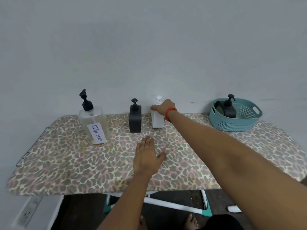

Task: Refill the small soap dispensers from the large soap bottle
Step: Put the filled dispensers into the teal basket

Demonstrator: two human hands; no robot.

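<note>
A leopard-print counter [66, 163] stands against a plain grey wall. At two o'clock on it sits a teal basket [232, 125] holding a black pump dispenser [229, 108]. At ten o'clock stands the large clear soap bottle [93, 123], labelled "DISH SOAP". At twelve o'clock a second black dispenser [135, 118] and a white dispenser [157, 121] stand side by side. The person's right hand [163, 107] grips the white dispenser's top; the left hand [147, 156] lies flat, fingers straight, mid-counter.

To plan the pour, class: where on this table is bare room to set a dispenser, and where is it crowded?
Free: the front cloth left of the left hand, in front of the large bottle; the back gap between white dispenser and basket, though the right arm crosses it. Crowded: around the black dispenser.
</note>
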